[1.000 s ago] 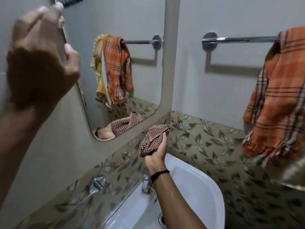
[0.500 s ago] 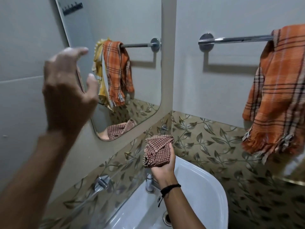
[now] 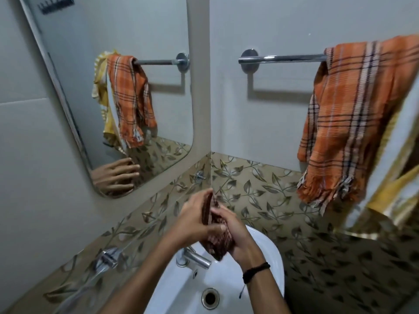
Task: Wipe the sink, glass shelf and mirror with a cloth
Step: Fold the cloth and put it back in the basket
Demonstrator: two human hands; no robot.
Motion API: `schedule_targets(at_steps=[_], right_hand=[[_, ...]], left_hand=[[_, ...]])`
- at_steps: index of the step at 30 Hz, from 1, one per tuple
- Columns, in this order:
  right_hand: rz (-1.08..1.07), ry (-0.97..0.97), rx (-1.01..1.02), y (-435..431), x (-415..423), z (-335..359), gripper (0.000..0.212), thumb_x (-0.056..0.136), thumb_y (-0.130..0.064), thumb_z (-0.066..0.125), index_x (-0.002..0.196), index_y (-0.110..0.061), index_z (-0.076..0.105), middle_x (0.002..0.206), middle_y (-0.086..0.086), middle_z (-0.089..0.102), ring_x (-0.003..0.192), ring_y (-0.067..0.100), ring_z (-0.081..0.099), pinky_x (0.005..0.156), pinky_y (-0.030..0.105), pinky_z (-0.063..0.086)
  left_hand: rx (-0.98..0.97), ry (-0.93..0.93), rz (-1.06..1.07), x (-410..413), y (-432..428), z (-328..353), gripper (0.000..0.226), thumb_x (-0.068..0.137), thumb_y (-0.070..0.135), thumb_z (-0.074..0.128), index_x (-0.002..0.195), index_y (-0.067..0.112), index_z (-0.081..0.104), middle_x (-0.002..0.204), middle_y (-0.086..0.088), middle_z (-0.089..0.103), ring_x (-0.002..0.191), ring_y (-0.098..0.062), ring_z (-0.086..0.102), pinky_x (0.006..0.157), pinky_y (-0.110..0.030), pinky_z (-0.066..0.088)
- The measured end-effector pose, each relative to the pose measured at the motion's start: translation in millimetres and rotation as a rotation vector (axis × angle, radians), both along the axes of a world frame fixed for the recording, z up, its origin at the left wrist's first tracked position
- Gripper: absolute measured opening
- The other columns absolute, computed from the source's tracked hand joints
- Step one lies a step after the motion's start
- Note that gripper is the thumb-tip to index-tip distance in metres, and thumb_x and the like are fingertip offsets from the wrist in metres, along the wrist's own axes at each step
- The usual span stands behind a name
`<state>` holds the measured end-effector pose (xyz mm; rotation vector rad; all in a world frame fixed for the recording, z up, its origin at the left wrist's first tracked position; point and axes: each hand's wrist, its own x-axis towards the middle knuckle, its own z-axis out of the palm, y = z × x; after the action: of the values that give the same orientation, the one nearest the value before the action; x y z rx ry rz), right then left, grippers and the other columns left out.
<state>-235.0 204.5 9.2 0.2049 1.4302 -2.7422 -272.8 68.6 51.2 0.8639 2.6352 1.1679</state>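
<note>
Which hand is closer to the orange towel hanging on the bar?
Right. The right hand sits below and left of the orange towel, gripping the checked cloth. The left hand grips the cloth too, but from its far side, nearer the mirror.

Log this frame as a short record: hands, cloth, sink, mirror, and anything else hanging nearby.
left hand: holds the cloth, thumb pressed on it
right hand: grips the cloth from the other side
cloth: brown checked, bunched between both hands, above the sink
sink: white, tap at its back edge
mirror: on the left wall, neither hand touches it
towel: orange plaid, hanging on the rail
</note>
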Motion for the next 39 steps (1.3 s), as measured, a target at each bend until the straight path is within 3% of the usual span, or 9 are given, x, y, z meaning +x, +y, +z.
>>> schedule_targets(at_steps=[4, 7, 11, 15, 21, 25, 27, 32, 39], right_hand=[[0.025, -0.035, 0.499, 40.9, 26.0, -2.7, 0.03, 0.079, -0.019, 0.063, 0.101, -0.001, 0.071, 0.095, 0.018, 0.071, 0.085, 0.028, 0.066, 0.08, 0.042, 0.051], [0.072, -0.088, 0.725, 71.4, 49.4, -5.5, 0.033, 0.071, -0.024, 0.069, 0.1, -0.009, 0.073, 0.093, 0.013, 0.073, 0.08, 0.025, 0.069, 0.079, 0.038, 0.055], [0.089, -0.152, 0.847, 108.8, 80.9, -9.0, 0.048, 0.078, -0.01, 0.074, 0.115, -0.035, 0.057, 0.099, 0.003, 0.065, 0.082, 0.015, 0.066, 0.073, 0.028, 0.054], [0.098, -0.24, 0.882, 125.9, 107.8, -22.2, 0.056, 0.067, -0.003, 0.073, 0.114, -0.027, 0.054, 0.098, 0.006, 0.063, 0.08, 0.018, 0.061, 0.066, 0.029, 0.049], [0.083, -0.232, 1.045, 116.9, 132.7, -33.9, 0.023, 0.078, 0.007, 0.065, 0.092, -0.011, 0.069, 0.072, 0.008, 0.067, 0.069, 0.016, 0.063, 0.066, 0.028, 0.049], [-0.049, -0.227, 1.064, 112.4, 159.2, -35.8, 0.023, 0.078, 0.011, 0.064, 0.088, -0.01, 0.069, 0.08, 0.022, 0.07, 0.072, 0.017, 0.064, 0.069, 0.033, 0.051], [-0.099, -0.241, 1.055, 115.7, 178.2, -38.8, 0.024, 0.078, 0.012, 0.065, 0.092, -0.008, 0.068, 0.081, 0.02, 0.069, 0.072, 0.014, 0.064, 0.071, 0.031, 0.05], [-0.131, -0.409, 1.003, 141.5, 250.5, -78.8, 0.045, 0.075, 0.009, 0.078, 0.108, -0.016, 0.063, 0.092, 0.006, 0.067, 0.076, 0.018, 0.067, 0.074, 0.037, 0.058], [-0.498, -0.418, 0.734, 168.2, 301.9, -156.3, 0.019, 0.091, 0.0, 0.068, 0.098, -0.017, 0.071, 0.099, 0.001, 0.073, 0.091, 0.008, 0.069, 0.072, 0.017, 0.054]], left_hand=[[0.027, -0.104, -0.082, 7.1, 25.9, -33.5, 0.103, 0.068, 0.036, 0.089, 0.151, 0.042, 0.028, 0.144, 0.006, 0.045, 0.129, -0.014, 0.048, 0.109, -0.04, 0.046], [0.136, -0.222, -0.108, 16.9, 47.1, -53.5, 0.072, 0.067, 0.029, 0.085, 0.132, 0.034, 0.054, 0.126, 0.006, 0.06, 0.106, -0.012, 0.062, 0.096, -0.038, 0.055], [0.212, -0.321, -0.021, 34.7, 69.6, -68.6, 0.029, 0.071, 0.018, 0.066, 0.098, 0.03, 0.07, 0.094, 0.009, 0.07, 0.082, -0.011, 0.064, 0.075, -0.033, 0.056], [0.304, -0.432, 0.084, 45.2, 73.6, -78.0, 0.029, 0.092, 0.002, 0.052, 0.088, 0.022, 0.073, 0.08, 0.005, 0.067, 0.066, -0.011, 0.059, 0.059, -0.03, 0.048], [0.082, -0.522, -0.446, 62.4, 70.9, -95.8, 0.065, 0.081, 0.01, 0.081, 0.135, 0.036, 0.055, 0.137, 0.012, 0.053, 0.121, -0.004, 0.054, 0.088, -0.021, 0.053], [0.05, -0.519, -0.514, 82.0, 88.2, -112.0, 0.017, 0.08, 0.011, 0.082, 0.094, 0.015, 0.072, 0.083, -0.007, 0.074, 0.072, -0.017, 0.069, 0.073, -0.041, 0.06], [0.043, -0.518, -0.483, 93.5, 95.7, -121.3, 0.012, 0.083, 0.014, 0.08, 0.079, 0.009, 0.07, 0.071, -0.012, 0.07, 0.062, -0.019, 0.062, 0.064, -0.036, 0.053], [0.037, -0.599, -0.506, 132.1, 119.7, -141.7, 0.003, 0.086, 0.016, 0.079, 0.085, 0.014, 0.077, 0.084, -0.006, 0.078, 0.078, -0.016, 0.071, 0.081, -0.043, 0.059], [0.009, -0.867, -0.314, 168.2, 155.6, -188.8, 0.016, 0.09, 0.016, 0.075, 0.106, 0.015, 0.076, 0.1, 0.001, 0.078, 0.093, -0.016, 0.073, 0.072, -0.025, 0.056]])
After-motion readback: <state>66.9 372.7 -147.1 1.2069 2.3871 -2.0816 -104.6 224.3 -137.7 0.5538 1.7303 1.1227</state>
